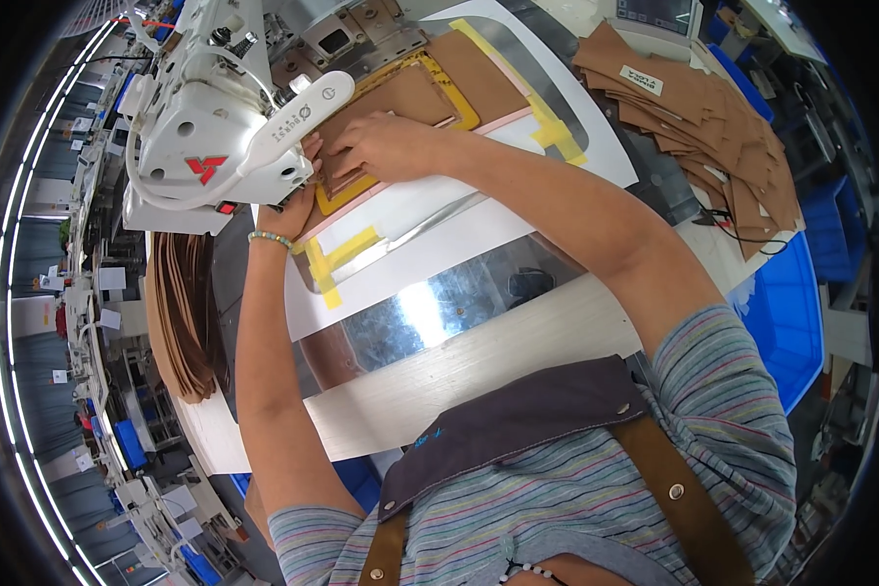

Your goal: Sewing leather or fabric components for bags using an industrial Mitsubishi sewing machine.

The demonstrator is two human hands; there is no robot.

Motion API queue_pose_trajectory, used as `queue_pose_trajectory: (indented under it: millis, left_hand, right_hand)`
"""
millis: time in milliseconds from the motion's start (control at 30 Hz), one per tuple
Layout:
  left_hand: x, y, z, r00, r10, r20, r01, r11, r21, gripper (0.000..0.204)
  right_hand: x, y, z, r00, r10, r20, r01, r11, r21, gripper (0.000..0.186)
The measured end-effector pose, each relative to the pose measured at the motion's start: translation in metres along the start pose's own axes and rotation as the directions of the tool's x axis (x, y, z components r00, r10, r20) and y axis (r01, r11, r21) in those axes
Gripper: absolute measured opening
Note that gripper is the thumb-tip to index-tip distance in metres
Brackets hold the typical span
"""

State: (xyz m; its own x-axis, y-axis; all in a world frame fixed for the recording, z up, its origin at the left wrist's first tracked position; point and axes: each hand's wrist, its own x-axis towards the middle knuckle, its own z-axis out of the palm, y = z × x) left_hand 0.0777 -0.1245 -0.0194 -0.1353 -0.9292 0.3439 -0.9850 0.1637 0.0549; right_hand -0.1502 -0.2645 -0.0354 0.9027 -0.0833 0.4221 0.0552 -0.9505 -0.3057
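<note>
My right hand (386, 146) rests on a brown panel inside a yellow frame (464, 112), its fingers apart and slightly bent. My left hand (298, 200), with a beaded bracelet at the wrist, reaches to the frame's left side under the white sewing-machine head (190, 127). That head partly hides it, so its grip is unclear. The frame lies on a white template board (596, 181) with yellow tape strips (347, 249) and a second brown piece (493, 83) at the upper right. A shiny metal plate (361, 337) shows below the board.
Stacked brown pieces with pale labels (684, 117) lie to the right, by a screen (654, 12). More long brown strips (181, 313) lie at the left. A blue bin (786, 332) stands at the right. A pale table edge (479, 332) runs before my body; other workstations line the left.
</note>
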Motion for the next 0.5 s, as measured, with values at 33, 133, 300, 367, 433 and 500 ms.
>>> queue_pose_trajectory:
  millis: [33,133,300,367,433,500]
  left_hand:
    - [0.002,-0.001,0.0,1.0,-0.001,0.001,0.001,1.0,0.0,0.038]
    - [0.002,-0.01,-0.003,0.999,0.048,0.01,-0.049,0.998,0.034,0.037]
    - [0.005,-0.013,-0.007,0.997,0.017,0.072,-0.001,0.977,-0.212,0.047]
    - [0.003,-0.017,-0.007,0.997,0.026,0.076,-0.007,0.969,-0.245,0.05]
    - [-0.003,-0.026,-0.009,0.996,0.032,0.081,-0.009,0.961,-0.275,0.053]
    - [-0.008,-0.036,-0.011,0.987,0.075,0.143,-0.021,0.937,-0.348,0.064]
  right_hand:
    - [0.001,0.0,0.0,1.0,-0.001,0.001,0.001,1.0,0.001,0.042]
    - [0.004,-0.001,0.0,0.999,0.022,-0.024,-0.021,0.999,0.043,0.042]
    - [0.002,0.0,-0.002,1.0,-0.004,0.012,0.005,1.0,-0.024,0.042]
    - [0.001,0.0,-0.002,1.0,-0.017,0.021,0.017,0.999,-0.034,0.042]
    - [0.005,-0.002,-0.004,0.999,-0.033,0.03,0.034,0.999,-0.041,0.043]
    - [0.007,-0.001,-0.006,0.998,0.0,0.065,0.002,0.999,-0.04,0.042]
